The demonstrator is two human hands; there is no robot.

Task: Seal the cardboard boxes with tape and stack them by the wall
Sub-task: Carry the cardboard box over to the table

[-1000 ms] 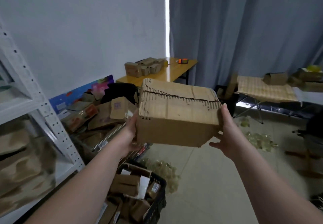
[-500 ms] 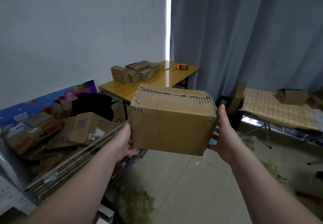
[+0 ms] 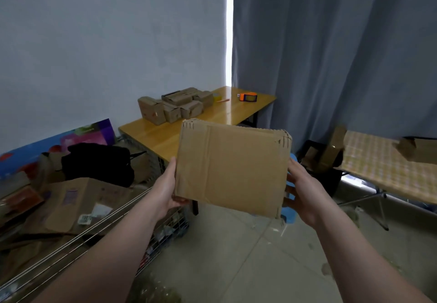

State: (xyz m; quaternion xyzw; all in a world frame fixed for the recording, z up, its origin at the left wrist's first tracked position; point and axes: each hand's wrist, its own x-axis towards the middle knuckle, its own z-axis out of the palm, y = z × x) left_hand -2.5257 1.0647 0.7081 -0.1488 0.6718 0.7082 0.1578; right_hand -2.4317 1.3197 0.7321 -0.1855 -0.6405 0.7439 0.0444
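**Box held up between two hands**

The cardboard box (image 3: 233, 170) was held in mid-air in front of the wooden table (image 3: 163, 137), its broad face turned to the camera. The left hand (image 3: 165, 191) gripped its left edge, thumb on the front, fingers hidden behind. The right hand (image 3: 305, 196) clasped the right edge, fingers curled round it. Small boxes (image 3: 175, 107) sat clustered on the table by the wall (image 3: 106, 42), an orange tape dispenser (image 3: 248, 96) near them

Dim light enters through a bright slit (image 3: 229, 30) beside the curtain (image 3: 331, 54), glaring off the wooden table (image 3: 228, 113); the cardboard box (image 3: 233, 167) looks sharp, the right edge smeared.
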